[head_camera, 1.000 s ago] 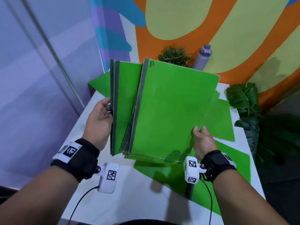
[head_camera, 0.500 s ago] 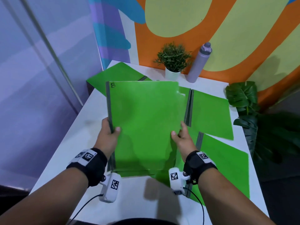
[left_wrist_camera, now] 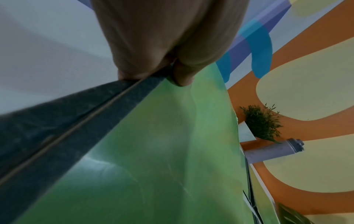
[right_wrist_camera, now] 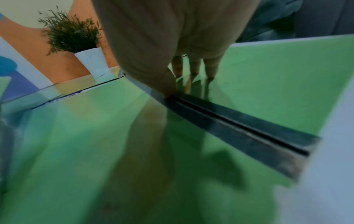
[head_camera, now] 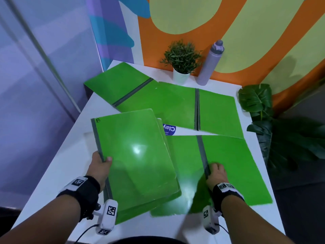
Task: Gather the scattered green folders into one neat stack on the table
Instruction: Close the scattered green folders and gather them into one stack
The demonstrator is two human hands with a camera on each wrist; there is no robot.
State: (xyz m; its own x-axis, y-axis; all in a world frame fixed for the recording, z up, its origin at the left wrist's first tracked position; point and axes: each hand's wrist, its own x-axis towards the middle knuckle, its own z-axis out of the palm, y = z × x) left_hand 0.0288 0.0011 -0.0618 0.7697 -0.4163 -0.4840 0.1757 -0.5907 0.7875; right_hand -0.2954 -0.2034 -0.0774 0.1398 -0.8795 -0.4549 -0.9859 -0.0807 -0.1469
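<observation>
A stack of closed green folders (head_camera: 137, 155), the top one marked "B", lies low over the near left of the white table (head_camera: 73, 155). My left hand (head_camera: 101, 162) grips its grey spine, thumb on top, as the left wrist view shows (left_wrist_camera: 168, 75). An open green folder (head_camera: 237, 164) lies flat at the near right, partly under the stack. My right hand (head_camera: 215, 170) rests on it, thumb against its grey spine (right_wrist_camera: 239, 125) and straight fingertips (right_wrist_camera: 209, 74) on the cover. Two more open green folders lie at the far left (head_camera: 123, 85) and far right (head_camera: 216, 110).
A small potted plant (head_camera: 182, 64) and a grey bottle (head_camera: 211, 66) stand at the table's back edge by the painted wall. A blue "Clay" sticker (head_camera: 169, 129) shows on the tabletop between the folders. Large-leafed plants (head_camera: 260, 103) stand beyond the right edge.
The stack came down from upright in both hands to nearly flat at the near left. My right hand let go of it and moved right onto the open folder's spine.
</observation>
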